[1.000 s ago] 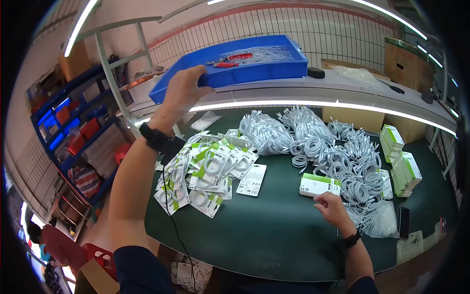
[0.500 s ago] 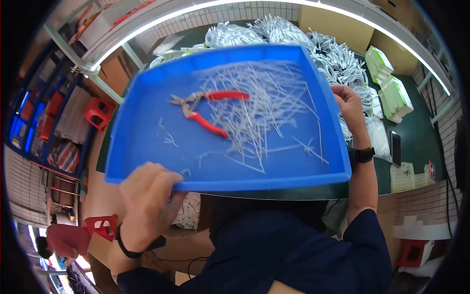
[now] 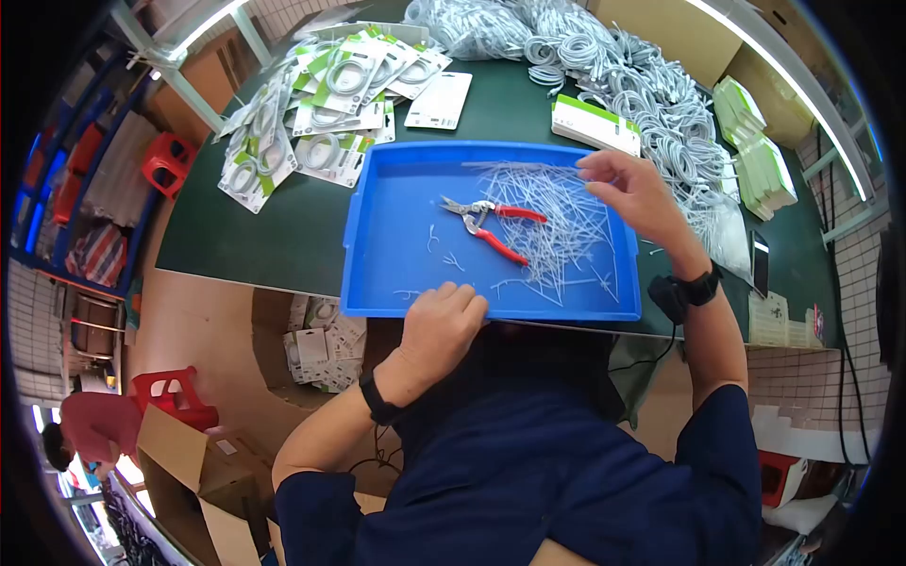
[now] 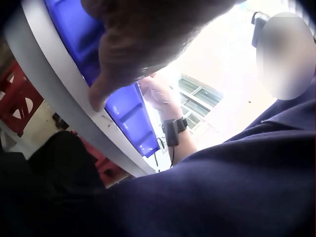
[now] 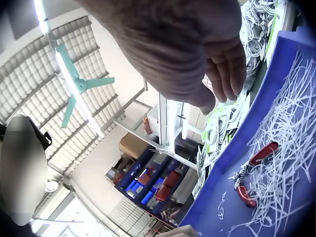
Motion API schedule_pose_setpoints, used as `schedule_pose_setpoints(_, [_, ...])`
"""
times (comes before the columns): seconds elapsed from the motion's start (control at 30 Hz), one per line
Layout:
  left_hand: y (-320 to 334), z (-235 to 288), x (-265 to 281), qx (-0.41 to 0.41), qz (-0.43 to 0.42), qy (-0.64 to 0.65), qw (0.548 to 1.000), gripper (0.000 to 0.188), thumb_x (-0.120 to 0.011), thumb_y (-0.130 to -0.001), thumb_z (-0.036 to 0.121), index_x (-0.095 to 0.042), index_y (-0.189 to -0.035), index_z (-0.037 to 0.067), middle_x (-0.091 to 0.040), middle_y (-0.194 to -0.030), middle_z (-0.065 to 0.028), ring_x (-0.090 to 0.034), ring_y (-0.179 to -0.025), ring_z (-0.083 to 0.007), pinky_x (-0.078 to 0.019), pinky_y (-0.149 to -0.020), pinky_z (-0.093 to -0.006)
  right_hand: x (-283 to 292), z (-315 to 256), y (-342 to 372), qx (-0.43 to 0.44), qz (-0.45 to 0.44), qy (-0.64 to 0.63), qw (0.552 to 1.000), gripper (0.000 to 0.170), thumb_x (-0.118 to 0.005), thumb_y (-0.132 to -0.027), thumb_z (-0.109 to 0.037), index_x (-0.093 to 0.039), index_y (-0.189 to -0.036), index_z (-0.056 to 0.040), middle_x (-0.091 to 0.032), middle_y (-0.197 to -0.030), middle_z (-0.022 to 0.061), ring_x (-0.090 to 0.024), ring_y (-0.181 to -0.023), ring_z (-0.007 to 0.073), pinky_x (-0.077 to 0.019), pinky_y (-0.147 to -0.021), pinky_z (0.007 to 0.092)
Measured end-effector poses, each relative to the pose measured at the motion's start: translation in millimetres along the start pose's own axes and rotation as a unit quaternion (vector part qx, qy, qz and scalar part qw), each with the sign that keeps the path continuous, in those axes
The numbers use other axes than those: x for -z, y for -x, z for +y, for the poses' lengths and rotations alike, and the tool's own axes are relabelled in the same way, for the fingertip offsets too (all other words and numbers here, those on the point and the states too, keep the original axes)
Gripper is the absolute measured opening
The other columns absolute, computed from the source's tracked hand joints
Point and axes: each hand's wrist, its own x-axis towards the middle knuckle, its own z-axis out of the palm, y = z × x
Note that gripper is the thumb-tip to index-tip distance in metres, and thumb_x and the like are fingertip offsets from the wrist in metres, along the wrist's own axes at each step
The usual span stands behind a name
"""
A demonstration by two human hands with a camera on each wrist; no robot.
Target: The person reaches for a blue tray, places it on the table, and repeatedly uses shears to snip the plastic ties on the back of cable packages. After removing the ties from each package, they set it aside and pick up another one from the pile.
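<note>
A shallow blue tray lies along the front edge of the green table. Inside it are red-handled cutting pliers, their jaws apart, beside a tangle of thin white strips. My left hand grips the tray's front wall near its middle; in the left wrist view its thumb is down on the outer side. Over the tray's back right corner hovers my right hand, fingers loosely bent with nothing in them. In the right wrist view, those fingers hang above the rim.
Blister-carded cables are heaped behind the tray at left. Coiled white cables fill the back right. A pack of green-and-white cards, stacked cards and a phone also lie on the table.
The tray has come down from the shelf above the table onto the table's front edge, the pliers and strips still inside. My right hand left the card pack, went to the tray's side, then lifted off.
</note>
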Motion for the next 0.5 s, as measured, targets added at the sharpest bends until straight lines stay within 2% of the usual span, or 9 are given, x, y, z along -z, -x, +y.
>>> schedule_pose_setpoints(0.13, [-6,-2,-8,0.006,0.010,0.028,1.000,0.030,-0.085,-0.072,0.021,-0.058,-0.081,0.011,-0.057,-0.079,-0.0047,-0.062,-0.078,-0.0264,-0.0476,-0.064,-0.0401,-42,-13,-13,0.046,-0.080,0.080,0.993,0.041,-0.078,-0.089,-0.014,-0.068,-0.127,-0.0003,-0.072,-0.117,0.0140,-0.069,-0.104,0.0242,-0.0559,-0.091,0.0356])
schedule_pose_setpoints(0.23, [-17,-19,-17,0.020,0.035,0.017,0.999,0.027,-0.083,-0.075,0.022,-0.059,-0.081,0.011,-0.057,-0.079,-0.0046,-0.063,-0.078,-0.0263,-0.0472,-0.064,-0.0404,-70,-11,-22,0.123,-0.094,0.223,0.962,0.052,-0.082,-0.087,-0.023,-0.066,-0.131,-0.0022,-0.067,-0.126,0.0174,-0.061,-0.120,0.0337,-0.0505,-0.103,0.0427])
schedule_pose_setpoints(0.27, [-21,-23,-22,0.026,0.042,0.013,0.999,0.027,-0.083,-0.077,0.022,-0.059,-0.081,0.011,-0.058,-0.080,-0.0046,-0.063,-0.078,-0.0262,-0.0470,-0.065,-0.0404,-75,-13,-28,0.111,-0.141,0.232,0.956,0.066,-0.084,-0.084,-0.031,-0.060,-0.138,-0.0022,-0.063,-0.132,0.0199,-0.055,-0.127,0.0384,-0.0435,-0.111,0.0473])
schedule_pose_setpoints(0.37, [-34,-25,-28,0.041,0.061,0.034,0.997,0.025,-0.082,-0.079,0.023,-0.059,-0.081,0.011,-0.058,-0.080,-0.0047,-0.063,-0.079,-0.0264,-0.0466,-0.065,-0.0404,-99,-7,-32,0.145,-0.087,0.345,0.923,0.075,-0.085,-0.082,-0.033,-0.055,-0.142,-0.0006,-0.061,-0.133,0.0216,-0.055,-0.125,0.0399,-0.0439,-0.110,0.0469])
schedule_pose_setpoints(0.4, [-36,-24,-32,0.046,0.064,0.036,0.996,0.024,-0.081,-0.078,0.022,-0.060,-0.080,0.012,-0.059,-0.080,-0.0044,-0.064,-0.079,-0.0256,-0.0475,-0.065,-0.0404,-104,-7,-36,0.115,-0.108,0.365,0.918,0.078,-0.086,-0.081,-0.033,-0.052,-0.144,0.0004,-0.058,-0.136,0.0245,-0.055,-0.123,0.0420,-0.0436,-0.110,0.0473])
schedule_pose_setpoints(0.47, [-38,-22,-37,0.040,0.077,0.050,0.995,0.022,-0.080,-0.076,0.022,-0.060,-0.079,0.013,-0.060,-0.079,-0.0040,-0.064,-0.079,-0.0244,-0.0490,-0.064,-0.0400,-102,6,-44,0.114,-0.105,0.354,0.922,0.077,-0.085,-0.082,-0.032,-0.052,-0.142,0.0014,-0.059,-0.132,0.0252,-0.056,-0.120,0.0420,-0.0449,-0.105,0.0495])
schedule_pose_setpoints(0.5, [-38,-21,-37,0.040,0.082,0.059,0.994,0.017,-0.075,-0.077,0.021,-0.060,-0.077,0.013,-0.060,-0.078,-0.0039,-0.065,-0.078,-0.0234,-0.0507,-0.064,-0.0394,-110,16,-53,0.128,-0.115,0.333,0.927,0.076,-0.084,-0.082,-0.032,-0.052,-0.142,0.0020,-0.059,-0.130,0.0256,-0.056,-0.119,0.0421,-0.0456,-0.103,0.0506])
